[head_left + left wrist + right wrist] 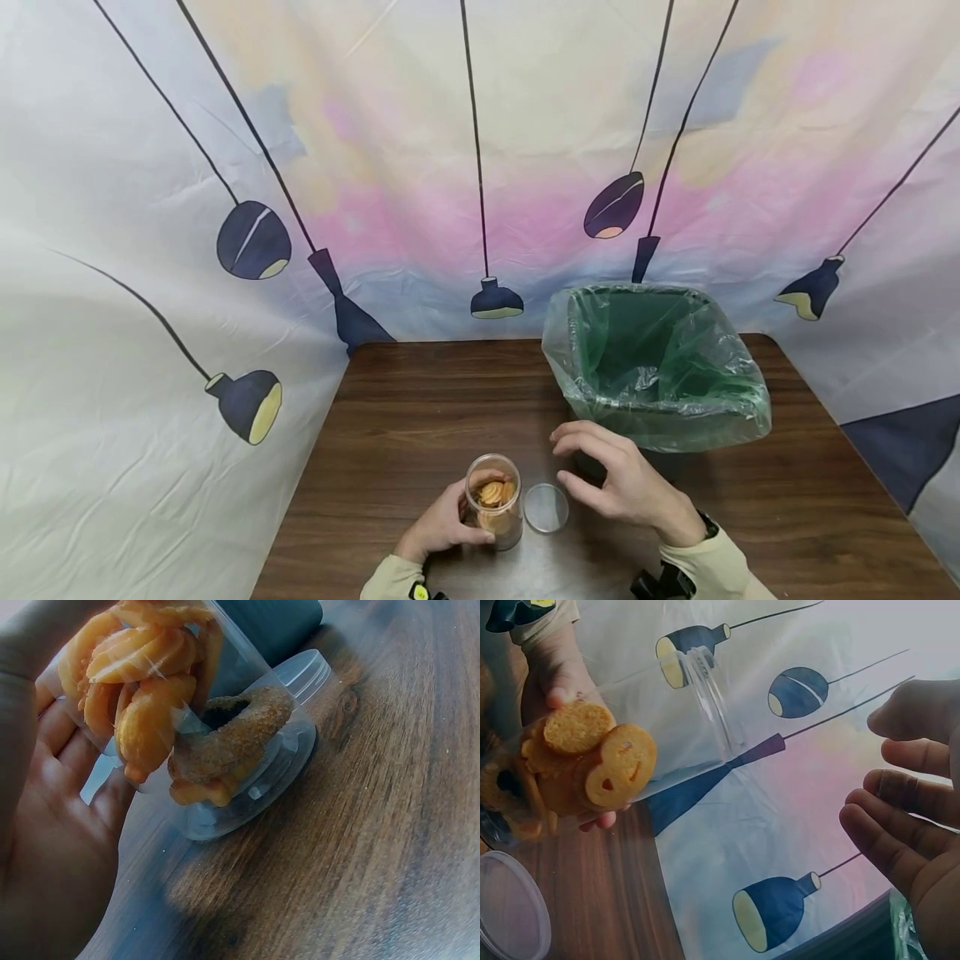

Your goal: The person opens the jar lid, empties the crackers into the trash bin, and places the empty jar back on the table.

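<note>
A clear round plastic jar (495, 510) stands upright and lidless on the near middle of the dark brown wooden table (420, 400). It holds orange-yellow fried snack pieces (142, 690), among them a smiley-faced disc (620, 765) and a browner crumbed ring (232, 742). The left hand (438, 527) grips the jar from its left side, fingers curled round the wall. Just right of the jar, the clear round plastic lid (546, 507) lies flat on the table. The right hand (618, 482) hovers above the table just right of the lid, holding nothing, fingers loosely bent and spread. Farther back on the right stands a dark bin lined with a green translucent plastic bag (660, 367). Behind the table hangs a pastel cloth backdrop printed with dark hanging lamps (480, 167).
</note>
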Demonstrator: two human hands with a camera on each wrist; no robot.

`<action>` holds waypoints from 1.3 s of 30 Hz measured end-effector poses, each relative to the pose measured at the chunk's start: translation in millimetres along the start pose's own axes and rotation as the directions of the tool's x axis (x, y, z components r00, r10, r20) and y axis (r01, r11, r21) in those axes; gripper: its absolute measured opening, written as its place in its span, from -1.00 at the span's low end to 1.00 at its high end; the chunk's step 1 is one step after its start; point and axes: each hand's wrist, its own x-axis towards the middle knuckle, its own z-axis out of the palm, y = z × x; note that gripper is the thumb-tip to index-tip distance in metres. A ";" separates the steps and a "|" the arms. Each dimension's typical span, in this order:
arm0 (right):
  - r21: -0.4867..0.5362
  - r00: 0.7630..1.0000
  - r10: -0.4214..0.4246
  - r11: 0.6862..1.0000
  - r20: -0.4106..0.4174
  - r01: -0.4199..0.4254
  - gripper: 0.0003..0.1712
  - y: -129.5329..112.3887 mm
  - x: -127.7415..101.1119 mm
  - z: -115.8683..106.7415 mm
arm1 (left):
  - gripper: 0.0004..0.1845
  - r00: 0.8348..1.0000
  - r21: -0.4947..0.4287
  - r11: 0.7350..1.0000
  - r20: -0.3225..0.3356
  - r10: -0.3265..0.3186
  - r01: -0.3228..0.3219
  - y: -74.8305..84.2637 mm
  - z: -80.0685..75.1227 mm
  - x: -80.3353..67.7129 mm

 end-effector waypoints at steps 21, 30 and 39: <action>0.011 0.998 -0.021 1.000 -0.060 0.022 -0.52 -4.2 13.7 -16.0 | -0.18 1.000 -0.014 1.000 0.008 0.023 -0.023 -3.9 -0.2 -1.0; 0.020 0.999 -0.020 1.000 -0.049 0.021 -0.38 -6.1 16.9 -20.3 | -0.18 0.999 -0.017 0.999 0.016 0.044 -0.044 -5.9 0.2 -1.1; 0.029 0.998 -0.033 0.999 -0.062 0.035 -0.48 -27.1 31.1 -28.8 | -0.17 0.999 -0.039 0.999 0.013 0.038 -0.038 -5.0 0.4 -1.8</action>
